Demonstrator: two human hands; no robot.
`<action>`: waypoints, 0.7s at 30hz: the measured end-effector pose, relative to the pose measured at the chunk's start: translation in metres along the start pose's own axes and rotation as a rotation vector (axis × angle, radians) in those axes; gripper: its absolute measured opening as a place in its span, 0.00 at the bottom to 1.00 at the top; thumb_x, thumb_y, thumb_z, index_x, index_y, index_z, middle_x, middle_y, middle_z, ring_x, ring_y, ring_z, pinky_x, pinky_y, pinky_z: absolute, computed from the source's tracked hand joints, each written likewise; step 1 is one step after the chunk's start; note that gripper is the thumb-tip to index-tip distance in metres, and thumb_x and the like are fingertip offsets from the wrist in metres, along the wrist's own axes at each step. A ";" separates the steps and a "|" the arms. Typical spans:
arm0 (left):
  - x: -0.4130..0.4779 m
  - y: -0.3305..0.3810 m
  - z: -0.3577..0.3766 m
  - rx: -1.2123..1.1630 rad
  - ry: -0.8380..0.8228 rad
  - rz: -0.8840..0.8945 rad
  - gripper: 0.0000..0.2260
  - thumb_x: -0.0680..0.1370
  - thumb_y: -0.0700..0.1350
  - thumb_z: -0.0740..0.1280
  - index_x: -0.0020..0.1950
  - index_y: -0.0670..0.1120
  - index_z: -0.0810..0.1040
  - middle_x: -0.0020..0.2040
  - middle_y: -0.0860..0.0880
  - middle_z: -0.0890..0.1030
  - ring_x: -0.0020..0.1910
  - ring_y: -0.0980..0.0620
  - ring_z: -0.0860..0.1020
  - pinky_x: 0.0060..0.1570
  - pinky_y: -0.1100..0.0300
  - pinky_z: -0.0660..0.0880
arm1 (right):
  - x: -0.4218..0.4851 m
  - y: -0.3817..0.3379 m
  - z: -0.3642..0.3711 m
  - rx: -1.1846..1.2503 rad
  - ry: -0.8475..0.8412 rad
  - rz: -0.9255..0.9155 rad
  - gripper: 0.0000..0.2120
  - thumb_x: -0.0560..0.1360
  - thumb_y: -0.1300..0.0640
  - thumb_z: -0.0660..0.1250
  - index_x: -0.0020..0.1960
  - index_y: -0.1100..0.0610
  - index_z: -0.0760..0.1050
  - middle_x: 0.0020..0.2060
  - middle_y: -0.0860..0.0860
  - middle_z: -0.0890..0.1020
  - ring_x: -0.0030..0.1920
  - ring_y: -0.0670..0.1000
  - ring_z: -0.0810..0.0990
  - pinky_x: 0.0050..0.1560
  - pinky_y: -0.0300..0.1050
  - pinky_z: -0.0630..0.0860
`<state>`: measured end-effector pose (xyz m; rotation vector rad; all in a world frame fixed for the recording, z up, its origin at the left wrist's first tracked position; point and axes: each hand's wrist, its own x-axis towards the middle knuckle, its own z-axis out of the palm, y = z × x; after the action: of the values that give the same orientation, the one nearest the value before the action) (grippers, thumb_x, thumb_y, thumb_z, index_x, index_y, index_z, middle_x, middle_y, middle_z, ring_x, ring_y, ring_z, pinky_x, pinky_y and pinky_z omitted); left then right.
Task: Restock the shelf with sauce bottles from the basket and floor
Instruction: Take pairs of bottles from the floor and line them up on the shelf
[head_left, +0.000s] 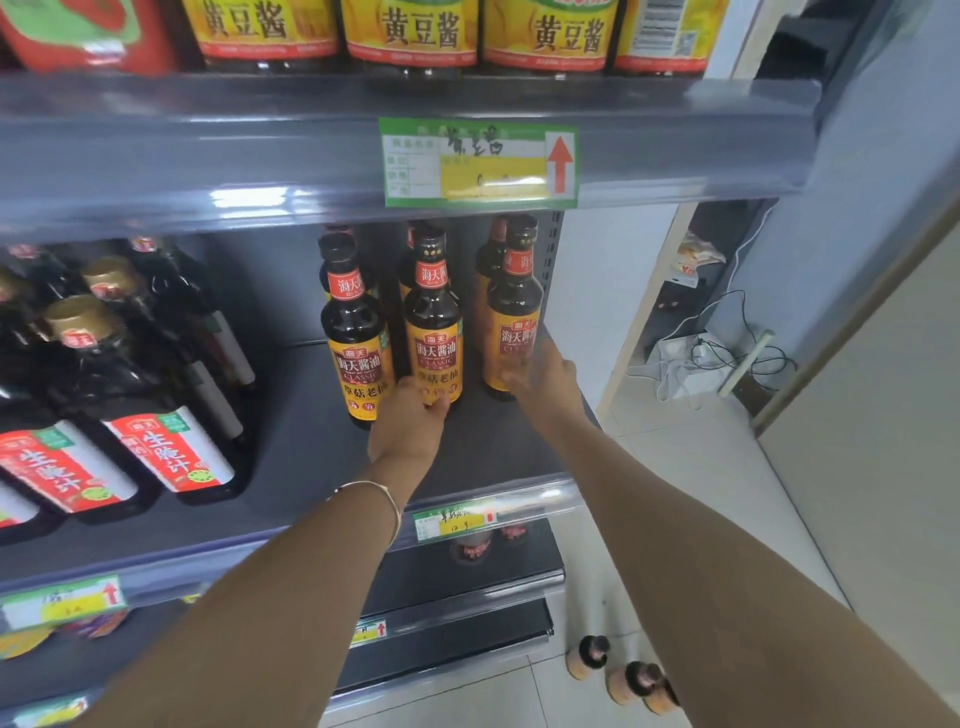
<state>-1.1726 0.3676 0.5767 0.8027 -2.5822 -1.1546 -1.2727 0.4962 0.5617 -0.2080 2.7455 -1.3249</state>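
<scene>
Dark sauce bottles with orange labels stand in three rows on the grey middle shelf (467, 447). My left hand (408, 421) wraps the base of the front middle bottle (432, 327). At the shelf's right end, my right hand (545, 379), blurred, lies with its fingers against the lower part of the right front bottle (514, 317). A third front bottle (356, 332) stands just left of my left hand. More of the same bottles (618, 670) stand on the floor at the bottom right, partly hidden by my right forearm. No basket is in view.
Large dark jugs with red labels (156, 395) fill the left of the same shelf. Jars with yellow labels (410, 31) line the shelf above, its front edge carrying a green price tag (478, 163). Cables and white boxes (701, 358) lie on the floor to the right.
</scene>
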 end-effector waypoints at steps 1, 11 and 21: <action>-0.008 -0.001 -0.002 0.030 -0.029 0.024 0.12 0.77 0.48 0.63 0.55 0.40 0.75 0.50 0.39 0.81 0.51 0.39 0.79 0.51 0.47 0.76 | -0.012 0.003 -0.004 -0.068 -0.001 -0.004 0.25 0.74 0.48 0.66 0.67 0.52 0.63 0.63 0.57 0.69 0.57 0.58 0.75 0.55 0.54 0.76; -0.139 -0.010 0.002 0.318 -0.361 0.176 0.07 0.76 0.47 0.62 0.48 0.47 0.78 0.54 0.43 0.80 0.54 0.42 0.77 0.50 0.53 0.73 | -0.179 0.047 -0.058 -0.440 -0.178 0.075 0.21 0.75 0.50 0.64 0.67 0.54 0.68 0.64 0.56 0.72 0.63 0.59 0.72 0.63 0.54 0.70; -0.258 0.009 0.081 0.556 -0.696 0.415 0.11 0.78 0.47 0.58 0.55 0.44 0.75 0.59 0.41 0.77 0.58 0.41 0.75 0.56 0.51 0.73 | -0.309 0.154 -0.135 -0.535 -0.350 0.347 0.17 0.76 0.50 0.61 0.65 0.50 0.70 0.61 0.51 0.75 0.60 0.53 0.74 0.58 0.48 0.71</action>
<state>-0.9933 0.5660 0.5385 -0.1382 -3.4761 -0.6563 -0.9990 0.7443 0.5304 0.0093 2.6043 -0.4113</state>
